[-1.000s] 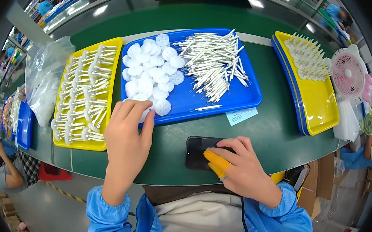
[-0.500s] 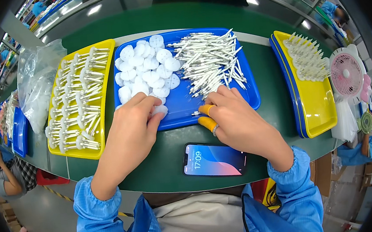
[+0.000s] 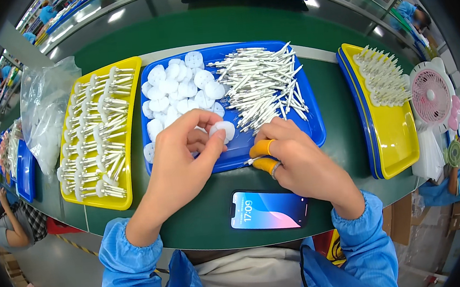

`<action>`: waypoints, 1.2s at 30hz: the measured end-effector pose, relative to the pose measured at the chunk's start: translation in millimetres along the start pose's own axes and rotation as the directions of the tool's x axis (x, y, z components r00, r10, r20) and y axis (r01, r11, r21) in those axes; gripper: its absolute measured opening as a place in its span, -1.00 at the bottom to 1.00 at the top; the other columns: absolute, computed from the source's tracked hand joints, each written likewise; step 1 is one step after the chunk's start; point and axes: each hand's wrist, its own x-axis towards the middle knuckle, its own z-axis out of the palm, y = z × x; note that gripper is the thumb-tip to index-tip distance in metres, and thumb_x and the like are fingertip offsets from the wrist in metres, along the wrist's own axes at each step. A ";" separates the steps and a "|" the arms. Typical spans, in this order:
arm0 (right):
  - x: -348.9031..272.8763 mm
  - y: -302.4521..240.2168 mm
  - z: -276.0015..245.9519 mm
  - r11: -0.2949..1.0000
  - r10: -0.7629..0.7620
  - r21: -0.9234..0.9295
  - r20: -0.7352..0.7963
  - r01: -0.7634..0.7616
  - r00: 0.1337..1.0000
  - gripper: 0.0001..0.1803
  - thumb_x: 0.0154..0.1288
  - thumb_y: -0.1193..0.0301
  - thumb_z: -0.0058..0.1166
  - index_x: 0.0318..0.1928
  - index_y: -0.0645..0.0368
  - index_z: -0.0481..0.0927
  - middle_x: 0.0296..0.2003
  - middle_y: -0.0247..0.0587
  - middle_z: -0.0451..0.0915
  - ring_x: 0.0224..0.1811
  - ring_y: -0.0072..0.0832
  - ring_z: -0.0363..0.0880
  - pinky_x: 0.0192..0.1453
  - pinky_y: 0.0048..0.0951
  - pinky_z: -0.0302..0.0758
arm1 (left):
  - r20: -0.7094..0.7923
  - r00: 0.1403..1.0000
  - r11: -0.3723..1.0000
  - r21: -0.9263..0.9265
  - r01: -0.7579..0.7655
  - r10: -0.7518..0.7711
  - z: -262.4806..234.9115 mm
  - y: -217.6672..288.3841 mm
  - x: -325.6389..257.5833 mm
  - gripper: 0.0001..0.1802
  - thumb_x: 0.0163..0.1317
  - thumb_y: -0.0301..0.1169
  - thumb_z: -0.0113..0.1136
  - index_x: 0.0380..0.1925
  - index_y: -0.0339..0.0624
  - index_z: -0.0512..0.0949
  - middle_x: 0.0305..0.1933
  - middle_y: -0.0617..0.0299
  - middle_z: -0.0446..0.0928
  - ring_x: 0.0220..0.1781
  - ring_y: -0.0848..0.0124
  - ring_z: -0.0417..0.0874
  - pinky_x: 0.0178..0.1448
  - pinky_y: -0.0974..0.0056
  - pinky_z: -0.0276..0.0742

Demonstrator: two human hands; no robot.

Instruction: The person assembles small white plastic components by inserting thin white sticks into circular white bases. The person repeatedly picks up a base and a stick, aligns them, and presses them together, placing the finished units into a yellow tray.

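My left hand [image 3: 179, 161] is closed, pinching a round white plastic disc [image 3: 222, 130] between thumb and fingers over the near edge of the blue tray [image 3: 321, 131]. Opposite it, my right hand [image 3: 303, 164] has yellow finger covers on thumb and index finger. Those fingertips grip a thin white rod [image 3: 248, 162], mostly hidden, its tip pointing left toward the disc. Disc and rod are apart. Inside the tray, loose white discs [image 3: 181, 85] are heaped on the left and a pile of thin white rods [image 3: 260, 78] lies on the right.
A yellow tray [image 3: 124, 200] on the left holds rows of discs with rods through them. Stacked trays [image 3: 400, 153] stand at right, with similar pieces on top. A phone [image 3: 268, 210] lies near the table's front edge. A pink fan [image 3: 431, 93] and clear plastic bag [image 3: 47, 116] flank the trays.
My left hand has lifted away from the disc heap and moved right with a disc, closer to my right hand. My right hand has shifted slightly, still pinching the rod.
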 end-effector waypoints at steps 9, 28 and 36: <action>-8.7 -20.0 5.9 0.990 -0.003 0.138 -0.250 0.039 0.968 -0.54 -0.08 0.73 0.28 -0.04 0.39 0.75 -0.24 -0.07 0.57 -0.15 -0.08 0.56 -0.02 -0.13 0.52 | 0.025 0.996 0.995 -0.051 -0.081 0.082 14.6 -5.1 -12.3 -0.79 0.40 -0.69 0.32 0.00 -0.42 0.59 -0.04 0.10 0.72 -0.09 0.45 0.83 -0.02 0.37 0.78; -9.0 -12.7 10.4 0.993 0.071 0.105 -0.214 -0.050 0.974 -0.54 -0.12 0.67 0.30 -0.06 0.43 0.70 -0.22 0.02 0.59 -0.09 0.00 0.56 0.04 -0.04 0.53 | -0.076 0.969 0.941 0.266 -0.209 0.236 25.5 -8.5 -13.4 -0.80 0.24 -0.67 0.48 -0.20 -0.34 0.63 -0.22 0.10 0.66 -0.23 0.32 0.85 -0.14 0.29 0.85; -8.7 -16.9 27.6 0.994 0.010 0.108 -0.320 0.026 0.947 -0.59 -0.22 0.69 0.32 -0.19 0.45 0.70 -0.27 -0.01 0.57 -0.16 -0.04 0.54 -0.06 -0.10 0.52 | -0.034 0.933 0.865 0.389 -0.318 0.358 28.6 -7.7 -15.4 -0.80 0.22 -0.74 0.39 -0.19 -0.37 0.64 -0.19 0.13 0.65 -0.20 0.38 0.83 -0.13 0.32 0.87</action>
